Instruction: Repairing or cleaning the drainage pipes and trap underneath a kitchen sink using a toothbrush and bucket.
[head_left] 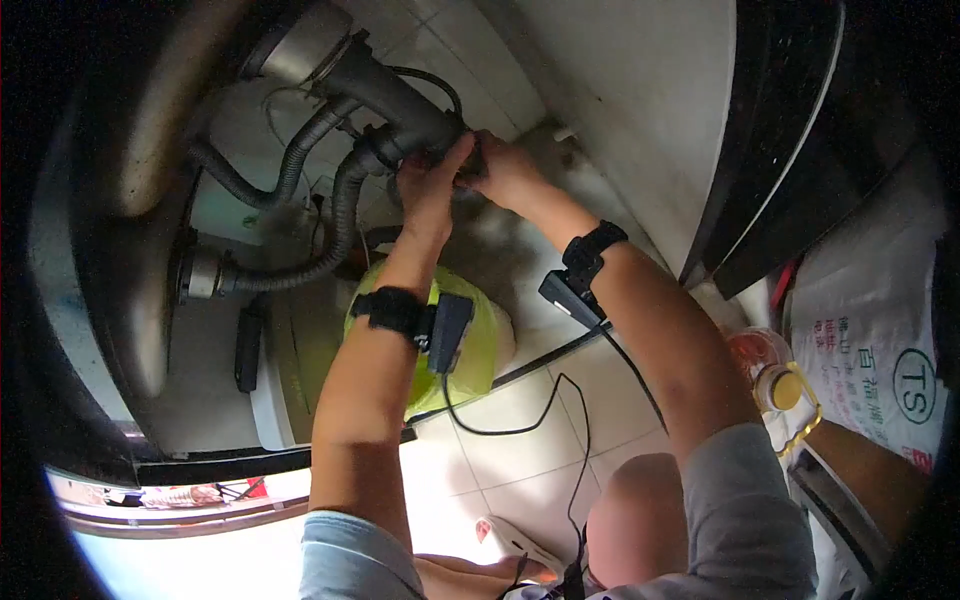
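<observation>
- Grey drain pipe (385, 95): long axis slants down rightward.
- Left hand (428, 190) and right hand (505, 176) touch its lower end, about equally near.
- Fingers partly hidden; cannot tell whether clenched.

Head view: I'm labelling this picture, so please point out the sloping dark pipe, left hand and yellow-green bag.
Sloping dark pipe (390, 93), head view: its thick middle stretch.
Left hand (427, 188), head view: middle of the hand.
Yellow-green bag (482, 340), head view: its right side.
</observation>
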